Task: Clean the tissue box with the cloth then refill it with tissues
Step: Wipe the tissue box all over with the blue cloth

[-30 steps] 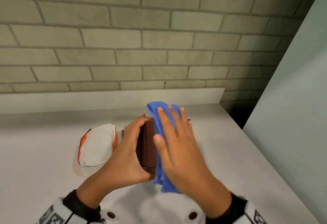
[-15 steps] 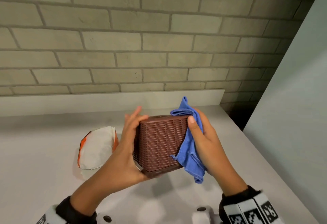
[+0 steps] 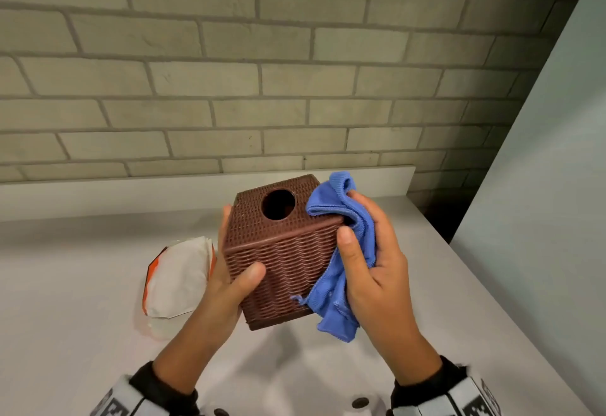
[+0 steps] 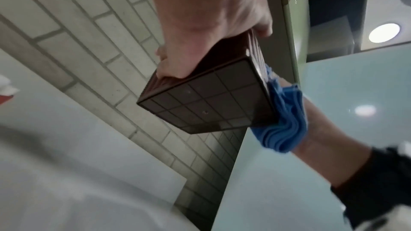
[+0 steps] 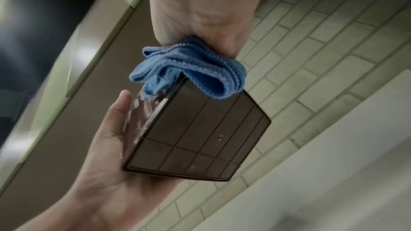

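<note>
The left hand (image 3: 226, 284) grips the brown woven box (image 3: 282, 261) from its left side, thumb across the near face, fingers behind. The box is held above the counter (image 3: 82, 333), tilted so its top with 1 round hole (image 3: 278, 204) faces the camera. The right hand (image 3: 370, 271) clutches the blue cloth (image 3: 341, 287), bunched against the box's right side, thumb pressing at the near right corner. From the wrist views the box's gridded base (image 4: 206, 104) shows, clear of the counter. The tissue pack (image 3: 178, 274) lies on the counter just left of the box, below the brick wall (image 3: 262, 71).
</note>
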`<state>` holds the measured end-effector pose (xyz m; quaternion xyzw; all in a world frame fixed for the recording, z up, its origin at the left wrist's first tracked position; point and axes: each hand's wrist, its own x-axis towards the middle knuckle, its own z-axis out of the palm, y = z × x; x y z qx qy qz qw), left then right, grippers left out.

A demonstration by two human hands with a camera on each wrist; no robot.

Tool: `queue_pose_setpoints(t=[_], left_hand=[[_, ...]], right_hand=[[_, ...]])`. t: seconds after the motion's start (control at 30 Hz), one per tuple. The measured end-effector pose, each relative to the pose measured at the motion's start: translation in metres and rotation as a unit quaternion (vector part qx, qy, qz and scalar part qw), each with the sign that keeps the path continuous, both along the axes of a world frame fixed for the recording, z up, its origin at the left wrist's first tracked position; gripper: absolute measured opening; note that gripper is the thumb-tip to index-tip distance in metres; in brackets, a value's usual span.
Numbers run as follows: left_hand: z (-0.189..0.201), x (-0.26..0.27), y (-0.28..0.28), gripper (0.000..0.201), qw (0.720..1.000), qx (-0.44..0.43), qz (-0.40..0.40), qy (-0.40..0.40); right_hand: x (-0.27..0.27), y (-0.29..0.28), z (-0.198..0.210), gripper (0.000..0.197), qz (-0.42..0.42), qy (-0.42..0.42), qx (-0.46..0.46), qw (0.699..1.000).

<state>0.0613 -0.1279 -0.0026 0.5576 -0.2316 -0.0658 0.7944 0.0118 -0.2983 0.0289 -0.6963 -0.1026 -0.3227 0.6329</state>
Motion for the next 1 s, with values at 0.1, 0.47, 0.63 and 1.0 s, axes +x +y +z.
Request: queue_pose_setpoints(t=[0.1, 0.47, 0.63, 1.0], left_hand=[[0.006, 0.001, -0.01, 0.11, 0.997, -0.047, 0.025, 0.049], [0.036, -0.001, -0.016, 0.048, 0.979, -0.07, -0.049, 0.184], [0.033, -0.005, -0.024, 0.032, 0.966, -0.1, -0.028, 0.237], [0.035, 0.002, -0.028, 0.037, 0.969, -0.056, 0.023, 0.24]], right_hand=[[0.0, 0.0, -0.002, 0.033, -0.007, -0.018, -0.01, 1.0], [0.011, 0.002, -0.023, 0.043, -0.117, -0.048, -0.172, 0.977], [0.013, 0.02, -0.026, 0.041, -0.248, -0.12, -0.414, 0.867], [0.027, -0.003, -0.009, 0.047, -0.176, 0.026, -0.183, 0.967]])
